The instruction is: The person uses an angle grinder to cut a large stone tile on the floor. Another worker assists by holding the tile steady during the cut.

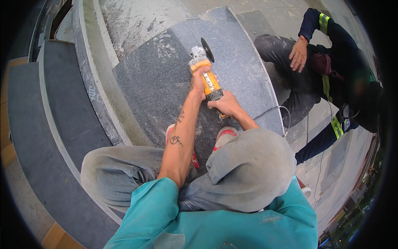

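Observation:
An angle grinder (pixel 210 81) with a yellow-orange body, grey head and black rear end is held in both my hands, pointing away from me. Its dark thin disc (pixel 207 50) stands tilted on edge at the far right of the head, over the grey stone slabs (pixel 157 70). My left hand (pixel 199 84) wraps the body just behind the head. Around the black rear part closes my right hand (pixel 225 103). Whether the disc touches the slab or spins cannot be told.
A co-worker (pixel 331 66) in dark clothing with reflective bands crouches at the right, close to the slab edge. A cord (pixel 267 111) runs right from the grinder. Grey steps (pixel 70 99) and a concrete ledge (pixel 103 74) lie to the left. My shoes (pixel 226 135) rest on the slabs.

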A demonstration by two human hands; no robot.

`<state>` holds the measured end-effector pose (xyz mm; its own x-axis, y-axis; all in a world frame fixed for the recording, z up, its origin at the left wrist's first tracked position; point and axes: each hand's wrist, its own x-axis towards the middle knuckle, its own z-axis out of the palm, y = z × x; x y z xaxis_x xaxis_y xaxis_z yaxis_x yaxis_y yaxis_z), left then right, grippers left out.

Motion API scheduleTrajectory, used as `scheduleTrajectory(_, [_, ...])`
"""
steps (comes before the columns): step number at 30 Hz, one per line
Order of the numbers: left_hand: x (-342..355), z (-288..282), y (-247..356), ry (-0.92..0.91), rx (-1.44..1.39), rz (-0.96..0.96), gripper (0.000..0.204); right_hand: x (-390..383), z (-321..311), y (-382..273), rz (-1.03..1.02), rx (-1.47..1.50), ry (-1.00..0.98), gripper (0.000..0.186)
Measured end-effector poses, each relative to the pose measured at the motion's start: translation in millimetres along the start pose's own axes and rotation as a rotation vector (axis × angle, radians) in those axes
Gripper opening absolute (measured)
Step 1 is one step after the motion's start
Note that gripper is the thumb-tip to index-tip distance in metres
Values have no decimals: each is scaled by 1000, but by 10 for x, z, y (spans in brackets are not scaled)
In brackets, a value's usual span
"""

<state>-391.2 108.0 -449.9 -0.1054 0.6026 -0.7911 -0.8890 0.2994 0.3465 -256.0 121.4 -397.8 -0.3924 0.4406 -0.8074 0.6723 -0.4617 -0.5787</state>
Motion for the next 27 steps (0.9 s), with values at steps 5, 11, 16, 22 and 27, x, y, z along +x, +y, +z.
scheduleTrajectory(5, [72,-16,56,-24,19,18,35,109,-5,-23,25,-31,-18,37])
scheduleTrajectory(11, [177,-66,134,-71,3,32,37,121,-24,-190,-1,-80,-4,41])
scheduleTrajectory(16, [36,41,256,-124,19,145,38,31,-55,-243,-140,-206,21,58])
scheduleTrajectory(22, [-69,-76,724,-182,-30,298,38,59,127,-437,-432,-197,190,73])
scheduleTrajectory(27, [-235,-404,877,-180,-91,344,38,-284,83,463,-337,-21,-132,69])
